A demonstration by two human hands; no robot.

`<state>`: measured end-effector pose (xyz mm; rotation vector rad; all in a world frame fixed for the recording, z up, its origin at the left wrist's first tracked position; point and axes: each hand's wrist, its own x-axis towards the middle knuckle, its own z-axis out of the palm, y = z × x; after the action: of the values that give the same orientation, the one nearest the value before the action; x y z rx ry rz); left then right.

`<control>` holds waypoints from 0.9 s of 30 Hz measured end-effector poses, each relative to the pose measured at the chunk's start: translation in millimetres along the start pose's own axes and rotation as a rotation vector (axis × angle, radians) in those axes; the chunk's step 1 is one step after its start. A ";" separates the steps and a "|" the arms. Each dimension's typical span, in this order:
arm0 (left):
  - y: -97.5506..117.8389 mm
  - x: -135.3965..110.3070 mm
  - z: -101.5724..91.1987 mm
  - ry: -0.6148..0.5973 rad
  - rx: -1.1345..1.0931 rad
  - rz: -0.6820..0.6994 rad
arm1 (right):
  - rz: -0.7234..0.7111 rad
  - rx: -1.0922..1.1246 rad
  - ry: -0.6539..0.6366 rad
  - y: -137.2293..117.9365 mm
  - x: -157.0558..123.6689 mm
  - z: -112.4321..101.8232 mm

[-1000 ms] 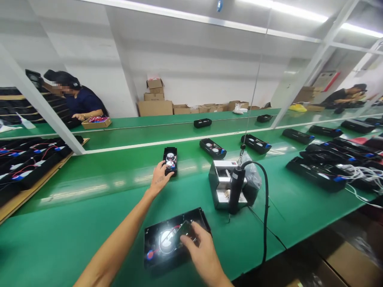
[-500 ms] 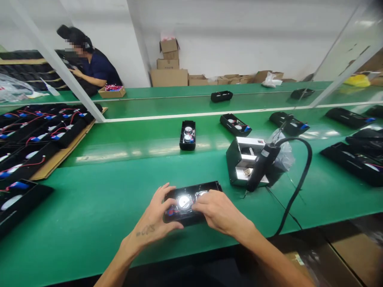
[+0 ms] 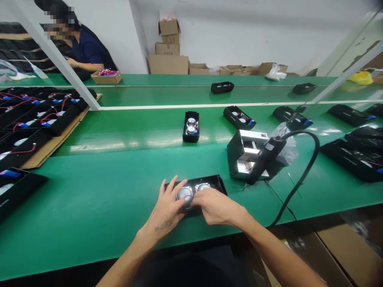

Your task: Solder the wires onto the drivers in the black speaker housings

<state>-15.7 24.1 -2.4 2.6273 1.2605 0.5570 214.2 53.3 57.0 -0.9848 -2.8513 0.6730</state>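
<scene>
While my left hand (image 3: 168,205) rests spread on the speaker housing (image 3: 193,185) near the worktop (image 3: 104,199)'s front edge, my right hand (image 3: 217,205) curls over it, any grip hidden!

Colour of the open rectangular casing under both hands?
Black open rectangular casing; best in the head view.

The left forearm (image 3: 127,257) and right forearm (image 3: 277,249) converge ahead. The left hand (image 3: 167,205), tattooed (image 3: 163,226) near the wrist, spreads its fingers, back upward; the right hand (image 3: 217,205) curls its fingers inward.
</scene>
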 end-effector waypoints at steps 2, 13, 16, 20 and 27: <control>1.5 2.0 -2.0 -0.014 -0.009 -0.006 | 0.004 0.027 0.038 -0.1 -0.9 -2.1; -28.0 46.3 -23.6 -0.199 -0.283 -0.138 | 0.144 -0.149 0.068 -12.3 18.6 4.7; -55.8 79.2 -43.1 -0.417 -0.514 -0.247 | 0.236 0.014 0.026 3.8 46.4 -25.1; -70.5 100.2 -57.3 -0.512 -0.539 -0.256 | 0.287 0.203 -0.107 23.0 72.9 -57.6; -64.1 96.8 -56.8 -0.519 -0.596 -0.263 | 0.226 0.250 -0.119 30.2 73.2 -52.2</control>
<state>-29.1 139.4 54.4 1.9018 1.0401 0.1471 183.0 138.5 84.8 -1.2724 -2.6832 1.1121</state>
